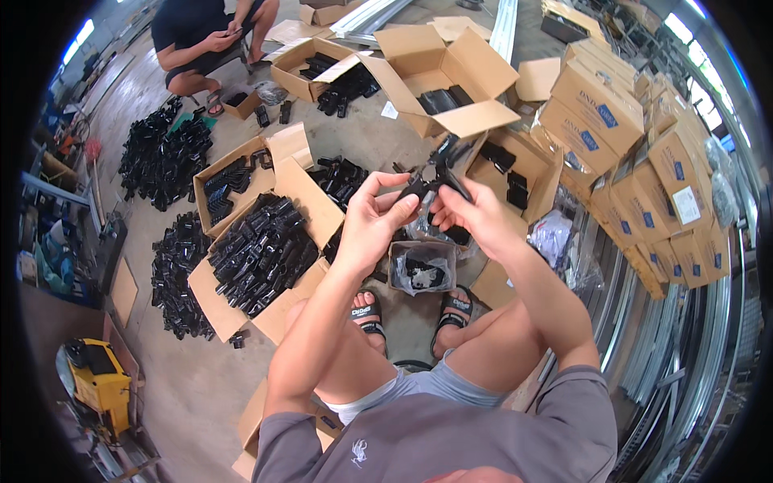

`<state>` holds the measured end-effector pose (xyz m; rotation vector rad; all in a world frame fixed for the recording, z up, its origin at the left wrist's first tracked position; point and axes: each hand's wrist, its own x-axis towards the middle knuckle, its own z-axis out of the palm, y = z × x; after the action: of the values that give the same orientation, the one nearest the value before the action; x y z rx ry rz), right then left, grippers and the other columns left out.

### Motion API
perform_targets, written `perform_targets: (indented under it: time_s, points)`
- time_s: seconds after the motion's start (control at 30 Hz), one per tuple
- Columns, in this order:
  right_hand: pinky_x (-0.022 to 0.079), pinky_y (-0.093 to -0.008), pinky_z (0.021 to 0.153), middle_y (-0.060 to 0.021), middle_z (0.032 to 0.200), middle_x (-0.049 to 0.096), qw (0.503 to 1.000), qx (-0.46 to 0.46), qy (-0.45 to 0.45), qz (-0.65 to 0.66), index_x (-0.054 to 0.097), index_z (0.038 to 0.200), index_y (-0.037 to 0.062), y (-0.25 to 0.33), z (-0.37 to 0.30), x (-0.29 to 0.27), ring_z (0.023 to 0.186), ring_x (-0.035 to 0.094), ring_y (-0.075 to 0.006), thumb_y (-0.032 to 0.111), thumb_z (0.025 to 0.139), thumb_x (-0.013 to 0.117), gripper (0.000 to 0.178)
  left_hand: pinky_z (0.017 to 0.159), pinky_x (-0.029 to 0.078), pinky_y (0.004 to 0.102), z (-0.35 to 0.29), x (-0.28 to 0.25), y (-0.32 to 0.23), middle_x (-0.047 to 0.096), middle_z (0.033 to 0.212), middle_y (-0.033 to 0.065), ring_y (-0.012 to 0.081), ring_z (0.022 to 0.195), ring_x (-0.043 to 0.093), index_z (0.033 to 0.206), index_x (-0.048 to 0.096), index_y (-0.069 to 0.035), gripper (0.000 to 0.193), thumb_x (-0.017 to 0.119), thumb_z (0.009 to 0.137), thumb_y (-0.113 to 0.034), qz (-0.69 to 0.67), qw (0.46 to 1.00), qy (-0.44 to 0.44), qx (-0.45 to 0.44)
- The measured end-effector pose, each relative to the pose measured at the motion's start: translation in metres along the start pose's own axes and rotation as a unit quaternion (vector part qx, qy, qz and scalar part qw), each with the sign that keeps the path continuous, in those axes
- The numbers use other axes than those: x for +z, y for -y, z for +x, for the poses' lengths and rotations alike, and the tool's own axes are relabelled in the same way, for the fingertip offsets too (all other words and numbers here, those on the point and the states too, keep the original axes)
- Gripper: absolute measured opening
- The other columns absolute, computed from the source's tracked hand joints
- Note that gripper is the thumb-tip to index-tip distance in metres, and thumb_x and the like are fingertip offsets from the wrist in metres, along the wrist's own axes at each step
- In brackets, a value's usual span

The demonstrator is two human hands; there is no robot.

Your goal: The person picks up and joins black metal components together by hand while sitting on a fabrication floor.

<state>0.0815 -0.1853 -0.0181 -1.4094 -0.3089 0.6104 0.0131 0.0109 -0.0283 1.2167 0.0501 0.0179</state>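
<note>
Two hands (372, 216) (475, 213); two sandals (366, 314) (456, 307); two people; five open boxes (451, 68) of black parts (262, 253); one yellow machine (101, 382).

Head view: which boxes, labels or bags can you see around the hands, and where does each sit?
Sealed cartons: stacked at right, brown with blue and white labels.
Open carton: ahead, brown, black parts inside.
Long open carton: left of left hand, packed with black parts.
Clear bag: by the feet, black pieces inside.
Right hand: holds black parts.
</note>
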Motion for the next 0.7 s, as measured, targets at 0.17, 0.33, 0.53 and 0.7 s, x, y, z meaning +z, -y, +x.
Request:
perform_targets:
  time_s: [0.17, 0.33, 0.53, 0.7]
  points:
    - [0.037, -0.0215, 0.054, 0.0029, 0.075, 0.055, 0.998, 0.045, 0.003, 0.037, 0.059, 0.091, 0.0063, 0.005, -0.005, -0.009, 0.063, 0.05, -0.0052, 0.032, 0.097, 0.065, 0.027, 0.092, 0.054, 0.0345, 0.0, 0.007, -0.002, 0.069, 0.111, 0.0109, 0.0173, 0.1, 0.066, 0.123, 0.052, -0.006, 0.03, 0.065, 0.097, -0.015, -0.047, 0.998, -0.012, -0.047]
    - [0.032, -0.0215, 0.054, 0.0043, 0.074, 0.052, 0.996, 0.066, 0.006, 0.067, 0.058, 0.092, 0.0069, 0.009, -0.014, -0.027, 0.062, 0.046, -0.0047, 0.03, 0.096, 0.065, 0.024, 0.081, 0.052, 0.0234, 0.0, 0.028, 0.008, 0.07, 0.107, 0.0122, 0.0095, 0.094, 0.064, 0.12, 0.053, -0.002, 0.024, 0.062, 0.098, -0.008, -0.023, 0.999, -0.028, -0.005]
    - [0.034, -0.0224, 0.058, -0.0008, 0.081, 0.055, 0.991, 0.034, 0.026, 0.124, 0.057, 0.109, 0.001, 0.001, -0.02, -0.04, 0.067, 0.049, -0.0079, 0.025, 0.096, 0.065, 0.029, 0.087, 0.052, 0.0264, -0.001, 0.052, 0.023, 0.068, 0.114, 0.0145, 0.0117, 0.103, 0.063, 0.114, 0.055, 0.002, 0.02, 0.063, 0.095, -0.002, 0.022, 0.995, -0.066, 0.077]
    - [0.037, -0.0234, 0.06, -0.0042, 0.083, 0.057, 0.99, 0.018, 0.033, 0.137, 0.055, 0.115, -0.0019, -0.003, -0.02, -0.045, 0.069, 0.051, -0.0114, 0.024, 0.094, 0.067, 0.036, 0.082, 0.056, 0.0274, -0.005, 0.06, 0.022, 0.071, 0.108, 0.0144, 0.0114, 0.097, 0.066, 0.113, 0.059, 0.005, 0.022, 0.066, 0.093, -0.001, 0.074, 0.988, -0.095, 0.095]
